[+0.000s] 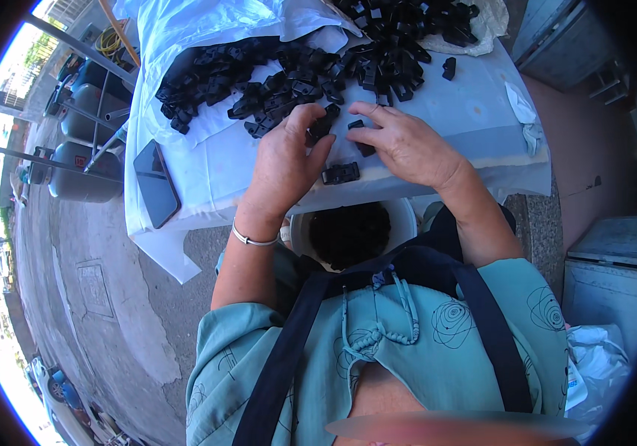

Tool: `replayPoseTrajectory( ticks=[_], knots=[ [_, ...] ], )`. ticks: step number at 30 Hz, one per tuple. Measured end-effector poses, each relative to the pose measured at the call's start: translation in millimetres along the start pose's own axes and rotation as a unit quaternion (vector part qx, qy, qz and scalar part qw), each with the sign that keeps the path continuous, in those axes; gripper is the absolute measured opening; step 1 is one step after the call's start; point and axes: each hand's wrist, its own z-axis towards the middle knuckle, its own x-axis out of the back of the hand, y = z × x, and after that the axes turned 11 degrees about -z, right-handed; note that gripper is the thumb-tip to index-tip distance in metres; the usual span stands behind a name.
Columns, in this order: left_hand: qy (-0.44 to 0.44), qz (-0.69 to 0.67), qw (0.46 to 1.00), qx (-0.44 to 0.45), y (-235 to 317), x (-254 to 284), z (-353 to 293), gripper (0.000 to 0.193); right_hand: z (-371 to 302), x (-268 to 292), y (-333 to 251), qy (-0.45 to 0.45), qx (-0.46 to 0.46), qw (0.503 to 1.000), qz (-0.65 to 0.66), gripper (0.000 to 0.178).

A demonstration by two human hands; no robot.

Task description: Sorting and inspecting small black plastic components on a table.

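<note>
My left hand [286,157] is closed around a small black plastic part [324,123], with the thumb and curled fingers on either side of it. My right hand [413,147] has its fingers bent over another black plastic part [365,149], which shows on both sides of one fingertip; the far side of that grip is hidden. Between the hands, near the table's front edge, lies a loose black plastic part [341,173]. Just beyond the hands spreads a large heap of similar black parts [281,85].
A white-covered table [482,160] carries a phone [156,183] at the left and a white plastic bag [207,22] at the back. Below the front edge stands a white bucket [405,223] with dark contents. Grey cylinders [84,172] stand to the left, a metal cabinet [605,279] to the right.
</note>
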Motion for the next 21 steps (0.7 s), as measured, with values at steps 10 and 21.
replayPoseTrajectory(
  ticks=[10, 21],
  knots=[
    [-0.056, 0.13, 0.977, -0.159, -17.5, -13.7, 9.1, 0.035, -6.8, 4.9, 10.3, -0.042, -0.159, 0.984, 0.071, 0.03],
    [-0.039, 0.055, 0.993, -0.094, -19.4, -18.4, 8.6, 0.073, 4.9, -13.9, -3.4, 0.094, -0.093, 0.977, 0.167, 0.034]
  ],
)
